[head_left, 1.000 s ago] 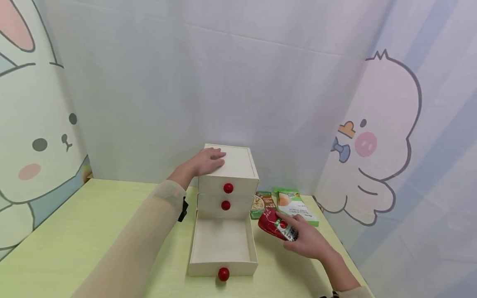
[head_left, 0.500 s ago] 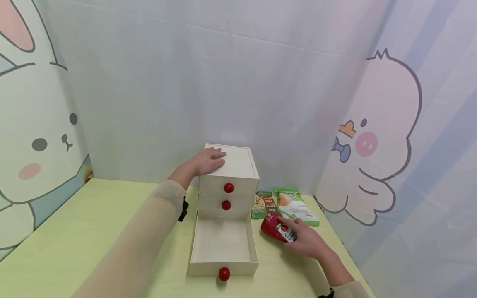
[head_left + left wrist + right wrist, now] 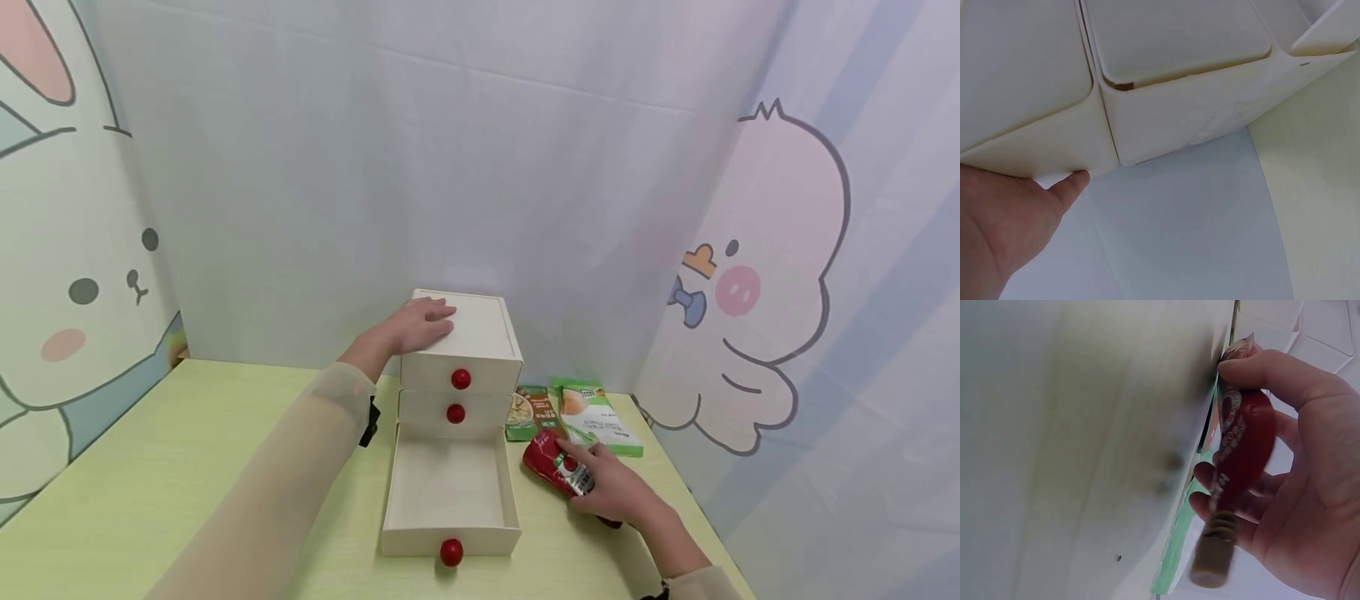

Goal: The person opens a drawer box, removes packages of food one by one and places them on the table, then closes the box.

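My left hand (image 3: pixel 422 323) rests on the top of a small white cabinet (image 3: pixel 480 329) with three drawers and red knobs. In the left wrist view, the thumb of that hand (image 3: pixel 1016 219) lies against the cabinet's edge (image 3: pixel 1094 140). Just right of the pulled-out bottom drawer (image 3: pixel 450 487), my right hand (image 3: pixel 618 486) holds a red spouted pouch (image 3: pixel 549 458) with a tomato picture, a little above the table. The right wrist view shows thumb and fingers around the pouch (image 3: pixel 1247 447), whose brownish cap (image 3: pixel 1213 553) points back towards the wrist.
Behind the pouch, a green-and-brown food packet (image 3: pixel 529 410) and a white-and-green packet (image 3: pixel 596 421) lie on the light yellow-green table (image 3: pixel 180 467). A pale curtain (image 3: pixel 300 192) with cartoon animals stands close behind and along the sides.
The pouch has come down slightly and turned in my right hand, so its dark cap end now shows below the hand. My left hand keeps its place on the cabinet.
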The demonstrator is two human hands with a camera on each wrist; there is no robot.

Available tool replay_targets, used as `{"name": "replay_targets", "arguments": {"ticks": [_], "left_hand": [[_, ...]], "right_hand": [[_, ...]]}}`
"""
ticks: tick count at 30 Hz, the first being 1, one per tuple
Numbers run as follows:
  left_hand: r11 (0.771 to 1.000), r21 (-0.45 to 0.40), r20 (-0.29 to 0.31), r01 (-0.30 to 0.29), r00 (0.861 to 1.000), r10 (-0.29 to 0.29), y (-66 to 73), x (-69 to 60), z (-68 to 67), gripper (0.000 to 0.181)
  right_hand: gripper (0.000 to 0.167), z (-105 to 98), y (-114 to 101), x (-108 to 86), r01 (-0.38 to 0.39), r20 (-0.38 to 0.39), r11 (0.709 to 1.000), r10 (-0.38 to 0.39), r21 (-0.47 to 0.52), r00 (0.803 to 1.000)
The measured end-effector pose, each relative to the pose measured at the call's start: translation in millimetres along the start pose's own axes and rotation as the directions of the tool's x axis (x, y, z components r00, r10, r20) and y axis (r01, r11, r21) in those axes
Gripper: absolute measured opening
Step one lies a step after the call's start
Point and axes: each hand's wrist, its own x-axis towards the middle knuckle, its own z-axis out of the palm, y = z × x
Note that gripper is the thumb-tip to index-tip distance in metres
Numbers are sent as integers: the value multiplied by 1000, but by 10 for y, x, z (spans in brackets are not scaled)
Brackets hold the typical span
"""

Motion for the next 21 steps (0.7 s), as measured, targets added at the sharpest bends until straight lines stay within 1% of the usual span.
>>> {"name": "replay_targets", "arguments": {"ticks": [5,9,13,17,21], "left_hand": [[1000,-3,-2,-2,1000,2,2,-1,0,60],[1000,2,-4,-9,1000,9,1,1,-3,61],[1000,2,-1,-3,1000,3,-1,0,-1,61],[1000,0,3,2,1000,-2,1,-4,1,61],[1000,-5,3,6,1000,-6,12,-12,-2,61]], "right_hand": [[102,25,9,-7,-25,17,999,26,-23,1000],[101,15,14,-2,-27,34,1000,27,-13,999],[101,4,15,3,-29,39,1000,29,-13,999],[100,-20,-8,4,-20,32,1000,21,-18,999],[93,-66,-60,0,-1,8,1000,1,-22,1000]]}}
